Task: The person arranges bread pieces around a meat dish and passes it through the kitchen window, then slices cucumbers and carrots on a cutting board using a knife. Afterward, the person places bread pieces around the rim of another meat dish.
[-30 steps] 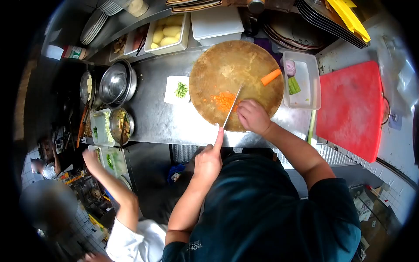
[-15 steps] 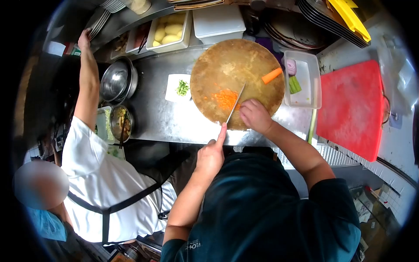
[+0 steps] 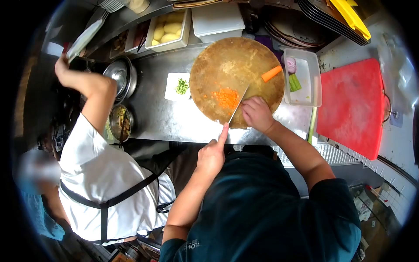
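My left hand (image 3: 212, 153) grips a kitchen knife (image 3: 239, 104), its index finger stretched along the blade's spine. The blade is seen nearly edge-on over a round wooden chopping board (image 3: 218, 65). Diced carrot (image 3: 226, 98) lies in a small heap just left of the blade. Right of the knife, my right hand (image 3: 258, 114) rests on the board with its fingers curled in close to the blade; what is under them is hidden. A longer carrot piece (image 3: 272, 74) lies at the board's right edge.
A white dish with chopped greens (image 3: 181, 86) stands left of the board. On the right are a plastic tub (image 3: 309, 87) with onion and green stalk, and a red cutting board (image 3: 349, 109). Potatoes (image 3: 170, 29) fill a back container. A co-worker (image 3: 104, 174) stands close at left.
The knife has tilted slightly to the right, and my right hand has shifted up a little. At left, the co-worker's arm has bent back from the plate stack, now with a plate in hand.
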A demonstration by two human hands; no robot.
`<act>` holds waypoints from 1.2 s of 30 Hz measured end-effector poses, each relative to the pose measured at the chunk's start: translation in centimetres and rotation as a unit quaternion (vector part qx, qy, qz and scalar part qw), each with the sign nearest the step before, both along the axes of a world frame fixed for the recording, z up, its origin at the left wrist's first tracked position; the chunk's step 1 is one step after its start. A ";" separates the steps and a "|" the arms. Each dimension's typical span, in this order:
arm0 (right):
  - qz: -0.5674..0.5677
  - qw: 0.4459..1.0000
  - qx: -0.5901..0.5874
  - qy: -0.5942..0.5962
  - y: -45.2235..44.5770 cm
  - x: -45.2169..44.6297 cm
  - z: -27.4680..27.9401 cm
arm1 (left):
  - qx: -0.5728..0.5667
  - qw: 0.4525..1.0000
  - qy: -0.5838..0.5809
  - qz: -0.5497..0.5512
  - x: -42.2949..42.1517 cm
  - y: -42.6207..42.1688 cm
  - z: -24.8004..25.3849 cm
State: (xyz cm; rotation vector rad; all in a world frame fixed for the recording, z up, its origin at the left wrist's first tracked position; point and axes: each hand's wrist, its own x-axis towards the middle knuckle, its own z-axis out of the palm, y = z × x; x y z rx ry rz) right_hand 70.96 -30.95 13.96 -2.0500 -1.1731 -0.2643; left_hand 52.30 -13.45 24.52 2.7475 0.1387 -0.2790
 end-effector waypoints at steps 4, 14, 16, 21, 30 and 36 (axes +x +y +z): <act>-0.012 1.000 -0.009 0.013 -0.2 0.0 0.1 | -0.011 1.000 -0.011 0.014 -0.2 0.3 0.2; -0.039 0.999 -0.015 0.006 -0.7 0.0 0.1 | -0.004 1.000 -0.011 0.026 -0.7 -0.1 1.3; -0.051 0.998 -0.014 0.015 -0.8 0.0 0.0 | -0.013 1.000 -0.012 0.023 -0.7 -0.3 1.6; -0.061 0.998 -0.013 0.028 -1.2 -0.4 0.3 | -0.012 1.000 0.010 0.019 -0.3 -0.6 1.9; -0.013 0.999 -0.030 0.024 -1.8 -0.5 -0.1 | -0.048 0.998 -0.004 0.035 0.1 -0.6 0.1; -0.077 0.996 0.010 0.046 -3.7 -1.2 2.2 | -0.007 0.999 -0.015 0.039 -0.7 -0.7 1.8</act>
